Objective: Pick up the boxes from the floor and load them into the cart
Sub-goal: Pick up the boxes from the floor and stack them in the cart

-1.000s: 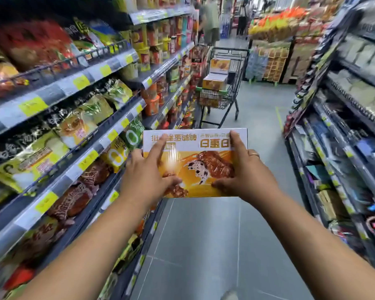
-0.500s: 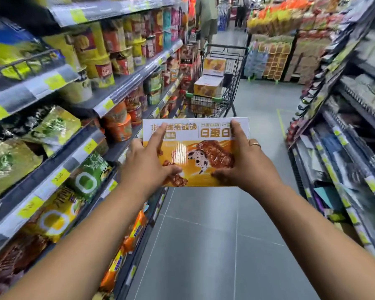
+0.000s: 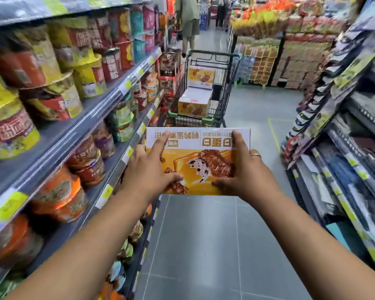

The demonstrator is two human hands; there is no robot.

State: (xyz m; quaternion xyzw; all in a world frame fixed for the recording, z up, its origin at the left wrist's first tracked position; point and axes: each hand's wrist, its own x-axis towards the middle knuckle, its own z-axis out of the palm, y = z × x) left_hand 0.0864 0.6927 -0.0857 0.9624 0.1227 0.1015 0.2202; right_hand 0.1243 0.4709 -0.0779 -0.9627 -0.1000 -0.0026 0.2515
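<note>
- Head view: left hand [image 3: 147, 172] and right hand [image 3: 245, 169] grasp the box [image 3: 200, 161] at its ends, long axis 9-to-3.
- Cart [image 3: 226, 89] at 12 o'clock beyond box, near, stacked boxes [image 3: 195, 102] inside; hands look equally near.

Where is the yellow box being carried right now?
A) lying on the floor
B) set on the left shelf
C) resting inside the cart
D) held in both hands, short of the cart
D: the left hand and the right hand grip the box in the air, while the cart stands ahead in the aisle with other boxes inside it.
</note>
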